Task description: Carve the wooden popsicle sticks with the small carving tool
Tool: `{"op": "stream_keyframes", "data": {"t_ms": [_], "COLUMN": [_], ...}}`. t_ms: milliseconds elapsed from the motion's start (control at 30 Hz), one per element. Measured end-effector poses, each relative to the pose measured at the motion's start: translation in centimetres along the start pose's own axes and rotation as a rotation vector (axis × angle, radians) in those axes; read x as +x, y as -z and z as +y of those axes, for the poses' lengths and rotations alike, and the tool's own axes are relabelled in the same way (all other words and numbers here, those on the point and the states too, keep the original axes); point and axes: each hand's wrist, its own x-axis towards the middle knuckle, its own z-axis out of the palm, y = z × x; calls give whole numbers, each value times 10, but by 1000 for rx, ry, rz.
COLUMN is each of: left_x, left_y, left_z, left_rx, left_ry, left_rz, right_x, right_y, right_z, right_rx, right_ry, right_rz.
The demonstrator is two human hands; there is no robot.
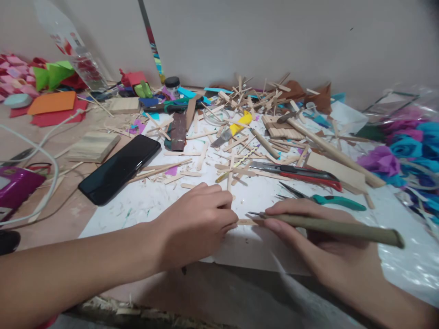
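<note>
My right hand (329, 242) is closed around a wooden-handled tool (343, 228) with a thin, dark metal tip pointing left. Just below that tip lies a short length of popsicle stick (250, 222), bridging the gap between my hands. Its left end goes under the curled fingers of my left hand (202, 214), which press it down on the white paper (226, 249). Beyond my right hand rest green-handled pliers (338, 202) and a red and black box cutter (295, 172).
A black phone (120, 169) lies left of the paper. Behind are a yellow-handled cutter (240, 124), wooden blocks (92, 147), loose sticks (254, 98) and a tilted plastic bottle (84, 64). Blue and purple paper flowers (408, 148) sit at the right. The table's front edge (137, 310) is close below.
</note>
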Motion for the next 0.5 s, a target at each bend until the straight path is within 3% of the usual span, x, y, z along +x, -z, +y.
{"op": "stream_keyframes", "data": {"t_ms": [167, 500], "left_x": [-1, 0], "left_y": [2, 4], "left_z": [1, -1], "left_rx": [-62, -138], "left_ry": [37, 45], "left_rz": [6, -47], "right_x": [-5, -4], "right_y": [7, 10], "right_z": [-3, -6], "right_rx": [-90, -240], "right_ry": [99, 195], "right_rz": [-212, -356]}}
